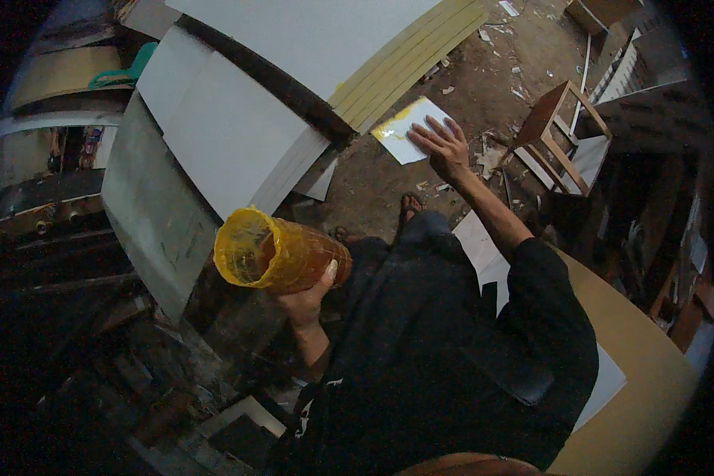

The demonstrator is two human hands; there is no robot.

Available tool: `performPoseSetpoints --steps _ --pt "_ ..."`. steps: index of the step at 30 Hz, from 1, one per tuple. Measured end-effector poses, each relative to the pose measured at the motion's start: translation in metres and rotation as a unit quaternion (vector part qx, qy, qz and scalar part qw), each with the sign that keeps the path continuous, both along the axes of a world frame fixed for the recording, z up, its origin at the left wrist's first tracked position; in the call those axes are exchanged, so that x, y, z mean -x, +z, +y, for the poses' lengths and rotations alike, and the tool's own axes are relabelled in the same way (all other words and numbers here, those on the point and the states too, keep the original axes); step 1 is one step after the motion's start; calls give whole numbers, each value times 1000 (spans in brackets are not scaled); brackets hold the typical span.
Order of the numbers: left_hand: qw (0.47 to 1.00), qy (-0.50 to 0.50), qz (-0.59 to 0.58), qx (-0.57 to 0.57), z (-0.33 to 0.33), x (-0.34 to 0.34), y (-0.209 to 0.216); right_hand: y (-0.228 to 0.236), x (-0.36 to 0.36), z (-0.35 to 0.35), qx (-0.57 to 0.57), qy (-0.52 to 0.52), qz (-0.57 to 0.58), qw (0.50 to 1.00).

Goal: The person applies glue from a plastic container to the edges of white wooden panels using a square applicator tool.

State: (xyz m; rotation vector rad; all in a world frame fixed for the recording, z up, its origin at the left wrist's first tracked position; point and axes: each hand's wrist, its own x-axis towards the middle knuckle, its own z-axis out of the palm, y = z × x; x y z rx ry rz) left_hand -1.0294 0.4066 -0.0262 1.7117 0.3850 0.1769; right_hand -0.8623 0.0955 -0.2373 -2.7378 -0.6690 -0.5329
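My left hand (311, 295) is wrapped round a tilted container (297, 252) crusted with yellow glue, its wide mouth facing left and amber-brown stuff showing through its wall. Out to the right, my right hand (444, 147) grips a flat white square piece (398, 141) with wet yellow glue along its left edge. Just left of that piece is a stack of white sheets (309, 47). Its stepped edges (412, 59) are coated in yellow bands. The white piece hangs near the stack's lower corner; whether they touch, I cannot tell.
Below the coated stack lies a second stack of white sheets (222, 127) with fanned edges, beside a grey-green board (155, 198). A wooden frame like a small stool (563, 143) lies at the right. Scraps litter the floor (523, 59). A tan board (642, 341) curves behind my right side.
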Motion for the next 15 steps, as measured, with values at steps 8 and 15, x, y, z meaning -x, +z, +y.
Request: performPoseSetpoints --steps 8,15 --pt "1000 -8 -14 -12 7 15 -14 -3 -3 64 -87 -42 -44 994" --pt "1000 -4 11 -26 18 13 -19 -9 22 56 -47 -2 -2 999"
